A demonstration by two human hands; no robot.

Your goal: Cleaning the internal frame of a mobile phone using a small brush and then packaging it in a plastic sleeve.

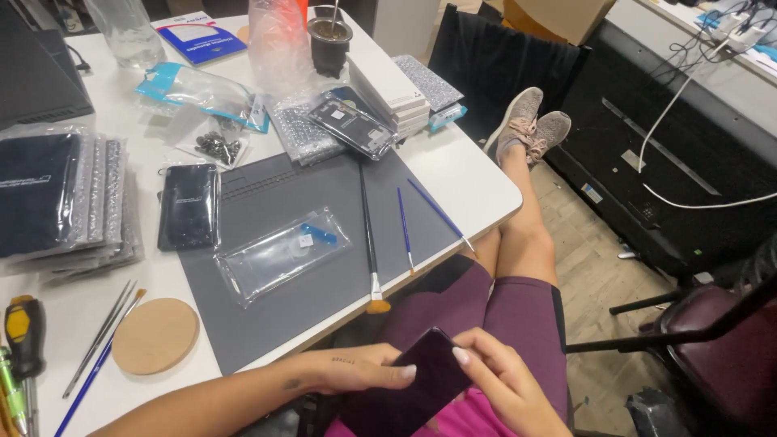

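Both my hands hold a dark smartphone over my lap, below the table's front edge. My left hand grips its left side, thumb on the screen. My right hand holds the right edge, index fingertip touching the glass. On the grey work mat above lie a clear plastic bag with a small blue part and three thin paintbrushes. A black phone in a sleeve rests at the mat's left edge.
A round wooden coaster, brushes and a yellow-handled screwdriver lie at the left. Stacked bubble-wrapped packs, a bag of screws, white boxes and a cup crowd the back. A dark red chair stands right.
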